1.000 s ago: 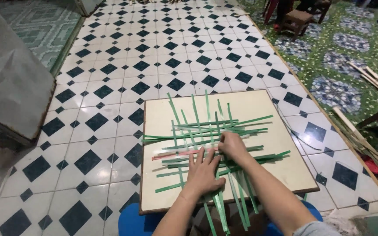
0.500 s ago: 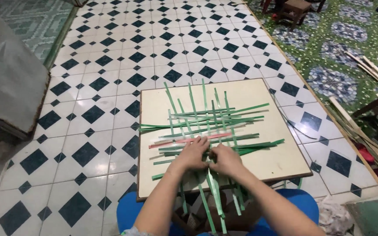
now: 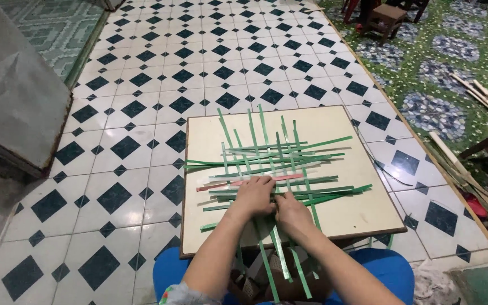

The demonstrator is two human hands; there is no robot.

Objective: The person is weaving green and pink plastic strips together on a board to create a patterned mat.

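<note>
A loose weave of green and pale strips (image 3: 275, 164), with one pink strip (image 3: 255, 181) among them, lies on a cream square board (image 3: 345, 130). My left hand (image 3: 253, 196) rests flat on the near rows of strips, fingers together. Beside it, touching, my right hand (image 3: 291, 213) presses the strips near the board's front edge, fingers curled over them. Several green strip ends (image 3: 280, 257) hang over the board's near edge toward my lap.
The board sits low over a white and dark diamond-tiled floor (image 3: 142, 101). A grey slab (image 3: 15, 96) leans at the left. Green patterned floor (image 3: 441, 73), bamboo slats (image 3: 484, 99) and a small wooden stool (image 3: 385, 17) are at the right. Blue cloth (image 3: 388, 271) lies beneath me.
Both hands have drawn back toward the board's near edge and come together. The view has shifted slightly, showing more of the board's far side.
</note>
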